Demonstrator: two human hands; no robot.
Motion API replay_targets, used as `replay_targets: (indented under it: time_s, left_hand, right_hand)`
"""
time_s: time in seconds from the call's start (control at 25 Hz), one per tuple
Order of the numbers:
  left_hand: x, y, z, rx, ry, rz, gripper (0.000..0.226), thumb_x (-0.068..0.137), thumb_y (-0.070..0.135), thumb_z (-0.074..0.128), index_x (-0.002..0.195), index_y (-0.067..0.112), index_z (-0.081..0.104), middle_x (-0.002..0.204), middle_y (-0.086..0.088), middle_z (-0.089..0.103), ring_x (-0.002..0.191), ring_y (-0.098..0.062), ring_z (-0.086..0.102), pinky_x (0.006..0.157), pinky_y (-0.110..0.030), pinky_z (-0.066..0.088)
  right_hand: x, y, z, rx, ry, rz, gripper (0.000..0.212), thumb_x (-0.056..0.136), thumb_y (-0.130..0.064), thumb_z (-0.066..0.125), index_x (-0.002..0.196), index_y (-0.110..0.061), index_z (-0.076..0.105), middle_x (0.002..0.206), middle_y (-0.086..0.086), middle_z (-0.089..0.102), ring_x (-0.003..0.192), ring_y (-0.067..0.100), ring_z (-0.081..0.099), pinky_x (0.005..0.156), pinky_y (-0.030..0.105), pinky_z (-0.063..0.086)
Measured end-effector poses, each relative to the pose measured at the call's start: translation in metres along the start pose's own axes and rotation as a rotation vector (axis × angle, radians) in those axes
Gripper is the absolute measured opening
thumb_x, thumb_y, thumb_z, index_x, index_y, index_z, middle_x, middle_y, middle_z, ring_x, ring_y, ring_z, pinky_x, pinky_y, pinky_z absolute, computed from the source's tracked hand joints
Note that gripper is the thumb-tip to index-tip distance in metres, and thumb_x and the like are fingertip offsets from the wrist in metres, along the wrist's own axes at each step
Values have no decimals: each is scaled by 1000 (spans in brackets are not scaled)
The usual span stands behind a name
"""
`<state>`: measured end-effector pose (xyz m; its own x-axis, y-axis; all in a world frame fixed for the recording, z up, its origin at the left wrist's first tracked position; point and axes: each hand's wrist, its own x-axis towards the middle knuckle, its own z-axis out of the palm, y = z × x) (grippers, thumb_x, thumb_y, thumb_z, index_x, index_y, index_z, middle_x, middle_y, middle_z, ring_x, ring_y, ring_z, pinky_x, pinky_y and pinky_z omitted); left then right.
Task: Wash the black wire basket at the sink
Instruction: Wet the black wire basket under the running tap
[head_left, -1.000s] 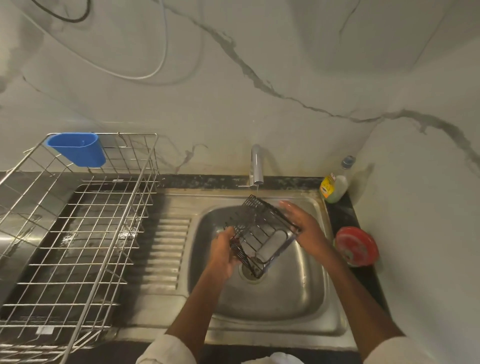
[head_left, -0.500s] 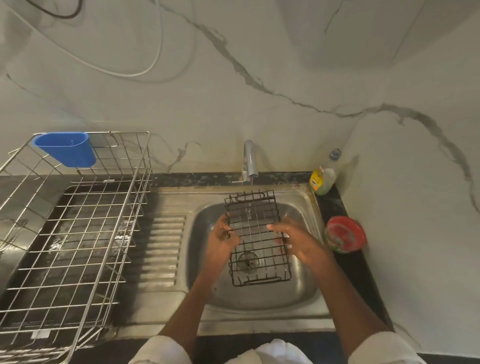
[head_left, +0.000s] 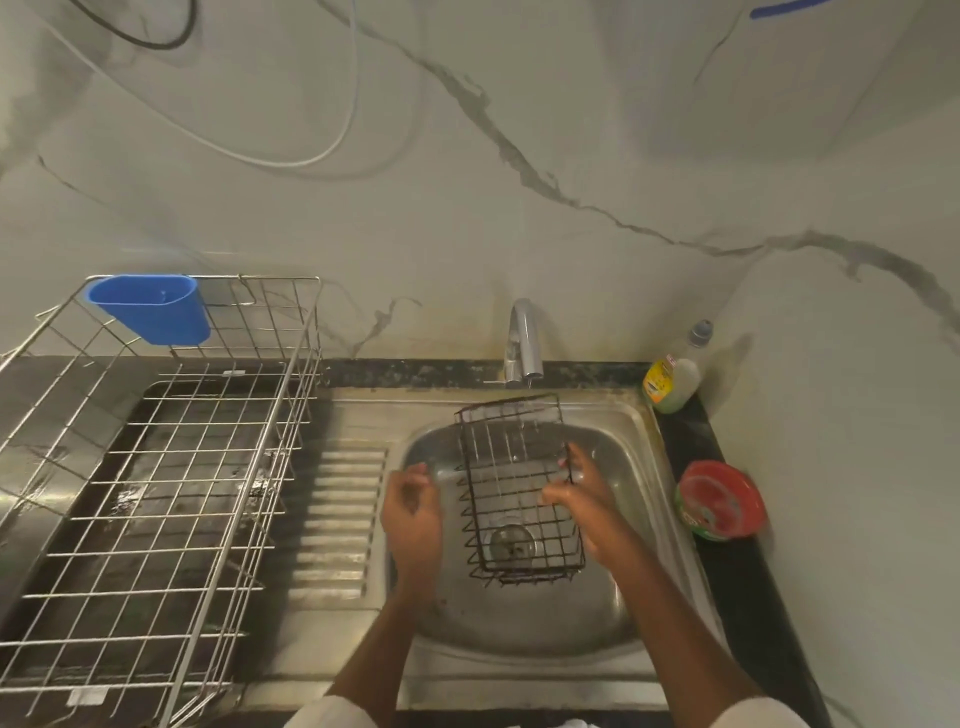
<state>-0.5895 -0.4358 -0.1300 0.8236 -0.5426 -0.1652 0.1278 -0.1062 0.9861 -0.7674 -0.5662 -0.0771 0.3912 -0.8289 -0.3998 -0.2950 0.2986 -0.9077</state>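
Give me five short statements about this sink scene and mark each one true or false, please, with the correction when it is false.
1. The right hand grips the black wire basket. True.
2. The left hand also grips the basket. False: it is off the basket, to its left, with loosely curled fingers holding nothing.
3. The basket is held over the sink, below the tap. True.
4. The blue cup stands inside the sink. False: it hangs on the back rim of the steel dish rack, left of the sink.
5. The soap bottle stands left of the tap. False: it stands to the right, in the corner by the wall.
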Motion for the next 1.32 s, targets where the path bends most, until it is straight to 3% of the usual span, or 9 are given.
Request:
replay_targets:
  time_s: [0.12,0.2,0.44,0.68,0.84,0.96,1.08,1.2,1.32]
  left_hand:
    - [32,25,21,-5,-64,-30,8,106,20,66,112,18,70,110,4,76,106,-22,71,100,-44,57]
    - [58,41,50,111,-217,-143,36,110,44,56,137,22,66,139,-2,69,132,-26,62,119,-52,45]
    - [124,73,128,-120,-468,-532,99,102,82,22,172,13,7,174,-22,22,161,-37,27,132,-50,20]
    - [99,67,139,247,-593,-117,65,113,60,31,165,22,39,166,-8,45,154,-29,40,129,-49,27]
    - [93,70,106,440,-592,-115,69,110,65,34,165,24,40,170,-7,40,156,-31,38,126,-52,30]
    - [75,48,67,364,-505,-457,71,101,74,48,145,19,61,150,-14,62,132,-34,62,115,-54,47]
    - [54,40,37,3,-581,-778,62,95,69,65,115,11,73,107,-11,78,101,-32,76,94,-45,56]
    - [35,36,22,-395,-304,-854,26,94,37,65,77,21,55,56,2,53,48,-15,50,56,-27,38]
    - [24,42,14,-529,-135,-855,51,111,32,46,61,23,51,44,6,42,34,-11,33,54,-30,27]
  right_hand:
    - [0,32,-24,82,129,91,60,79,8,70,127,-26,59,120,-2,63,107,20,62,80,33,49]
    - [4,49,-34,196,168,184,57,76,3,71,128,-19,63,115,5,67,103,25,63,79,39,48]
    - [10,82,-49,386,156,460,15,88,-18,70,102,-11,72,110,11,64,97,33,65,68,42,52]
    - [3,94,-52,406,167,576,10,79,-24,77,86,-16,76,111,8,63,93,32,69,67,40,55]
    - [-9,88,-56,371,110,532,41,71,-32,81,105,-10,73,106,12,70,93,35,71,63,36,54]
    - [-16,70,-61,261,20,430,57,64,-36,81,115,-11,74,114,11,77,102,34,76,71,37,55]
    - [-19,36,-61,102,-69,267,35,80,-26,79,114,-18,76,116,9,77,103,28,76,75,33,53]
    - [-22,-3,-53,-40,-159,135,35,86,-26,80,121,-27,74,112,-2,77,102,18,71,79,33,55]
    - [-31,-20,-57,-155,-244,30,54,83,-52,80,134,-39,66,128,-13,69,118,8,63,95,31,49]
